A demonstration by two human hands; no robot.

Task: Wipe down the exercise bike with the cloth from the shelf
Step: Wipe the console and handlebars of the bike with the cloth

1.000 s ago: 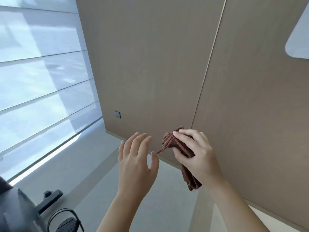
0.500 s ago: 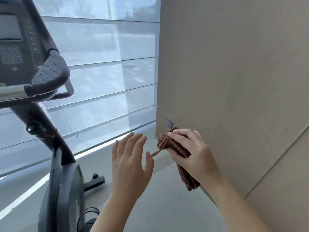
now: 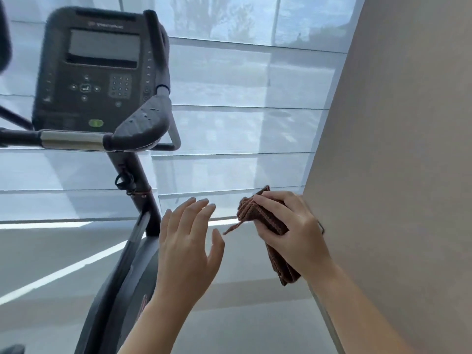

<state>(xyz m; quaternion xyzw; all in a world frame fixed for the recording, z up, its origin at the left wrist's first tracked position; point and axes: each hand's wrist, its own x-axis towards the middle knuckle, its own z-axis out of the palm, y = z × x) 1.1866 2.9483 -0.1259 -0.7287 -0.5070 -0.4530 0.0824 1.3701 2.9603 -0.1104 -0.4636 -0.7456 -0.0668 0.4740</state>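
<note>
A dark exercise bike (image 3: pixel 143 241) fills the left side, with its console (image 3: pixel 89 70) at the top left and a padded handlebar (image 3: pixel 143 126) just below it. My right hand (image 3: pixel 288 231) grips a folded brown cloth (image 3: pixel 251 209), whose lower end hangs below my palm. My left hand (image 3: pixel 186 246) is held up beside it with straight fingers, touching nothing, a little right of the bike's post. Both hands are apart from the bike.
A tan wall panel (image 3: pixel 396 175) stands close on the right. White window blinds (image 3: pixel 242 129) run behind the bike. Grey floor (image 3: pixel 51 264) lies below, with a bright strip of light across it.
The view has swung left, bringing the bike's console and handlebar fully into sight. My hands keep the same pose, the right still holding the cloth.
</note>
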